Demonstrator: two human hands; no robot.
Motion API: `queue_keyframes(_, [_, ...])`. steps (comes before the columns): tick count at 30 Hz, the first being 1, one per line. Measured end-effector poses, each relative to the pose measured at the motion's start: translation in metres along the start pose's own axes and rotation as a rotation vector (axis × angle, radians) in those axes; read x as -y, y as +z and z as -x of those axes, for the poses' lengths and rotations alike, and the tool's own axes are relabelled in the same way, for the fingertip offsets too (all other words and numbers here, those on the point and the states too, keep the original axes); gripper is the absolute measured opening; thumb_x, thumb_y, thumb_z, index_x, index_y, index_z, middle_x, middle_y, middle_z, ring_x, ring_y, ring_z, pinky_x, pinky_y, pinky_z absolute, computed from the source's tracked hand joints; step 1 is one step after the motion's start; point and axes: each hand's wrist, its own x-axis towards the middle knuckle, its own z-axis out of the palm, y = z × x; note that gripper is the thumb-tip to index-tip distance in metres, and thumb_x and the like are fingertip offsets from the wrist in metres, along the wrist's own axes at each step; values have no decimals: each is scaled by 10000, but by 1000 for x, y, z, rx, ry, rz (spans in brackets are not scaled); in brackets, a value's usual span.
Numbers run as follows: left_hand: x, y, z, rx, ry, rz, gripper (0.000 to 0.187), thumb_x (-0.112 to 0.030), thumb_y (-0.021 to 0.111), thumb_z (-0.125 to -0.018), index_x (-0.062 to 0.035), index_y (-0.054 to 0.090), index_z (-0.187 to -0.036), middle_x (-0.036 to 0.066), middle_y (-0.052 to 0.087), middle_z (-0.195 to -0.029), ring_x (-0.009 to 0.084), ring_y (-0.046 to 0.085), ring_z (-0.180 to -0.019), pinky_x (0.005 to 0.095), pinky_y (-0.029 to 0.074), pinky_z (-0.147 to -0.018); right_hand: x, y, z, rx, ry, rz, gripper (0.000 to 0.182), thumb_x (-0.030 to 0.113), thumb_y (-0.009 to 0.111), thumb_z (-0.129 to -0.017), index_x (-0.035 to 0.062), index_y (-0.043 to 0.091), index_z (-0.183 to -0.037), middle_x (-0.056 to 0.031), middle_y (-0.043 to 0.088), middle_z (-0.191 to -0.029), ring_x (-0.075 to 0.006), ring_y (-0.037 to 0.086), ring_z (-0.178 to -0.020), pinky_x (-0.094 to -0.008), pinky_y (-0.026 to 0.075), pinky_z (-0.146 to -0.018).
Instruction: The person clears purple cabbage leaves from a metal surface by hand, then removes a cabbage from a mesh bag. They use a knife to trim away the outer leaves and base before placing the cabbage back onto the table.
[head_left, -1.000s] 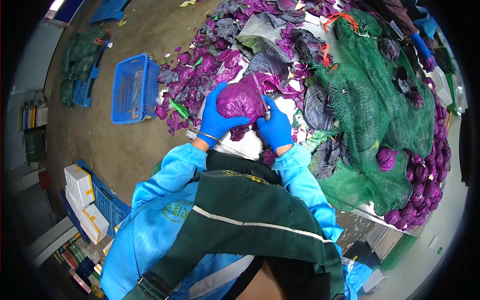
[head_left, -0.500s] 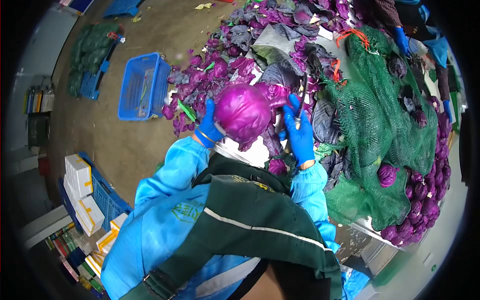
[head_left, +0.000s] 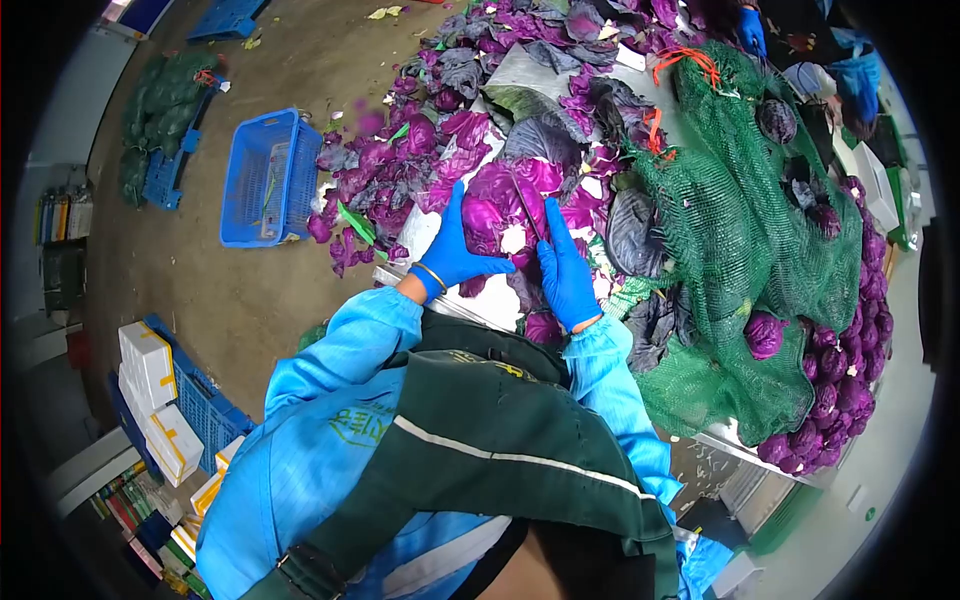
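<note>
A red cabbage (head_left: 487,215) with its pale cut stem facing up rests between my hands, low over the leaf-strewn table. My left hand (head_left: 453,250), in a blue glove, holds it from the left and below. A knife (head_left: 526,212) with a dark, narrow blade is gripped in my gloved right hand (head_left: 568,268), its blade lying across the cabbage's right side. Loose purple leaves (head_left: 375,165) are heaped beyond and to the left of the cabbage.
Green net sacks (head_left: 735,220) lie at the right, with a pile of red cabbages (head_left: 840,390) beyond them. A blue crate (head_left: 232,190) stands on the floor at left. White boxes (head_left: 147,362) are at lower left. A co-worker's gloved hand (head_left: 751,32) shows at upper right.
The cabbage has turned so its stem end shows, and my left hand has moved right and spread along it. My right hand has come closer, bringing the knife blade against the cabbage.
</note>
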Motion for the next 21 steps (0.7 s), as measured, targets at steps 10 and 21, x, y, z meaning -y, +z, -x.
queue_keyframes(10, [-1,-12,-20,54,151,-173,1300,-298,917,-498,-45,83,-1463,190,223,-1468,296,256,-1356,403,242,-1114,-5,-7,-2,121,-119,191,660,204,506,-922,198,155,-1481,-187,248,-1486,-390,482,-1182,-400,504,-800])
queue_keyframes(21, [-1,2,-24,-55,204,-271,1290,-433,905,-455,-45,158,-1433,223,308,-1339,370,327,-1255,459,296,-1057,1,20,-23,-306,182,36,457,301,433,-961,261,360,-1411,-222,623,-1040,-383,629,-691,-437,472,-571])
